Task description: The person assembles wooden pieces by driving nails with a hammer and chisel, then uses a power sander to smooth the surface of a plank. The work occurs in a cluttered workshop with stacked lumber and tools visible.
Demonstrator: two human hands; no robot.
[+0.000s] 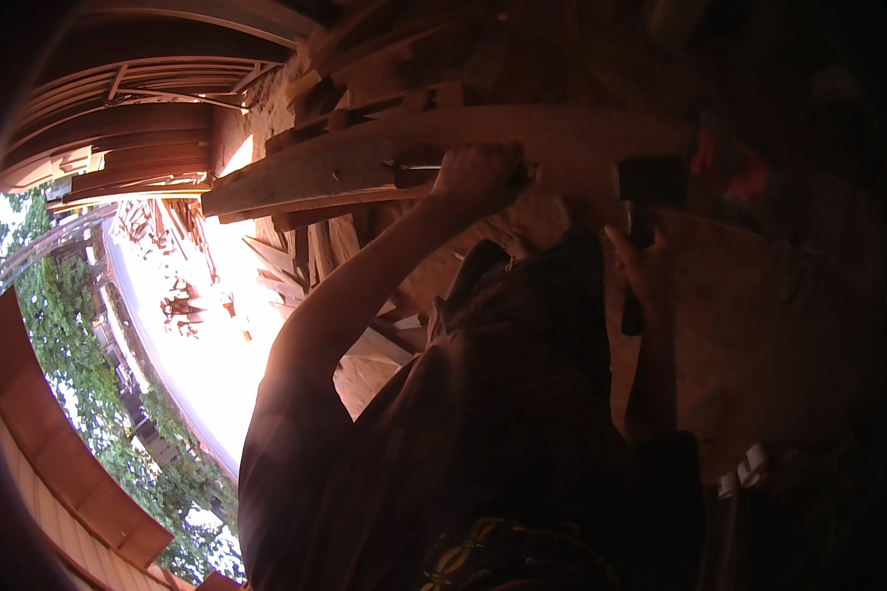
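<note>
My left hand (478, 177) is closed in a fist against a long pale wooden plank (365, 158) that runs across the upper middle. A thin light-coloured piece sticks out to the left of the fist; I cannot tell what it is. My right hand (643, 268) grips the dark handle of a hammer (650, 185), whose black head sits against the plank's right part. My bare left arm rises from the lower left. My dark shirt (503, 414) fills the lower middle and hides what lies beneath.
Stacked boards and wood scraps (296, 266) lie behind the plank, beside a glaring sunlit patch (197, 325). Curved timber frames (128, 118) stand at the upper left, with trees (69, 325) and a brown edge (59, 443) at the left. The right side is dark.
</note>
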